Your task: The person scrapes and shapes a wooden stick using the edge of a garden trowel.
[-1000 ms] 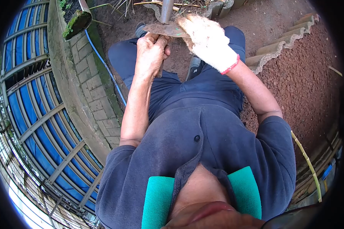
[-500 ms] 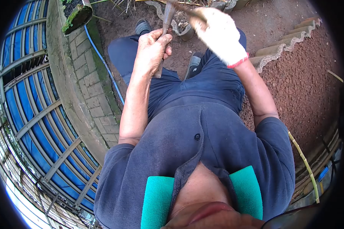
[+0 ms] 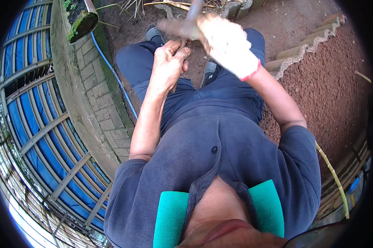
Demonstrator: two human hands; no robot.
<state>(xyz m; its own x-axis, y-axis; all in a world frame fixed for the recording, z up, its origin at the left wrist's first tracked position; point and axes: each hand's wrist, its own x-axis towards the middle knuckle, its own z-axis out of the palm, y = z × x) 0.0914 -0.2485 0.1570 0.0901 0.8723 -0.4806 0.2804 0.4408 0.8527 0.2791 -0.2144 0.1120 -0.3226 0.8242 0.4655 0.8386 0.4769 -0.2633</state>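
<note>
My left hand [image 3: 169,66], bare, is closed round the wooden handle [image 3: 173,87] of a tool, whose lower end shows below my palm. At the far end of that tool, a grey metal socket [image 3: 194,10] points up and away between my knees. My right hand [image 3: 227,45] wears a white glove with a red cuff and is closed on a brown, blade-like tool [image 3: 174,27]. Motion smears this tool, which reaches left across the metal socket, just beyond my left fingers. Its exact kind does not show.
Wavy-edged tiles [image 3: 300,51] border a bed of reddish soil [image 3: 325,93] on the right. A blue hose [image 3: 114,74] runs beside the paving bricks [image 3: 97,89] on the left. A mossy, cut trough end [image 3: 83,27] stands at upper left. Dry stalks lie ahead.
My right hand has come down and a little left, its tool swinging across in front of the left hand's tool. The metal socket now leans further right; my left hand keeps its grip.
</note>
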